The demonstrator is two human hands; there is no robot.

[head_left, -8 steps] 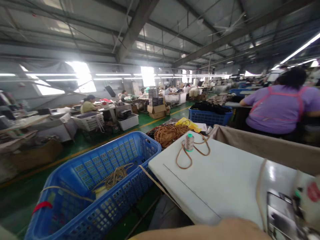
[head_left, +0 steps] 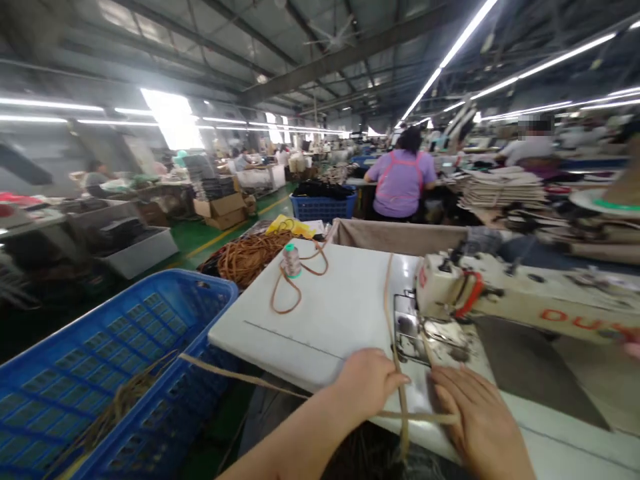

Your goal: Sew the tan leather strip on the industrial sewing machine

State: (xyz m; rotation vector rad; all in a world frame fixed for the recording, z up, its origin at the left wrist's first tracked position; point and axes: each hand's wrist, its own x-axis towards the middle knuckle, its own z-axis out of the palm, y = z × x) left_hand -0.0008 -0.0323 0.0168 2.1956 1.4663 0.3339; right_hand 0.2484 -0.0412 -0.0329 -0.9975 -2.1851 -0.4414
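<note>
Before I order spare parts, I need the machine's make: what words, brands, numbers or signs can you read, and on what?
"DU", in red on the sewing machine; what follows is too blurred to read.
A small red mark on its left end: too blurred to read.
I can read no other text.

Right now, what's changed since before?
The view swung right, showing more of the sewing machine. The left grip and right grip have come into fuller view at tan straps; whether either holds one, I can't tell. The thread spool and near blue basket stayed put.
</note>
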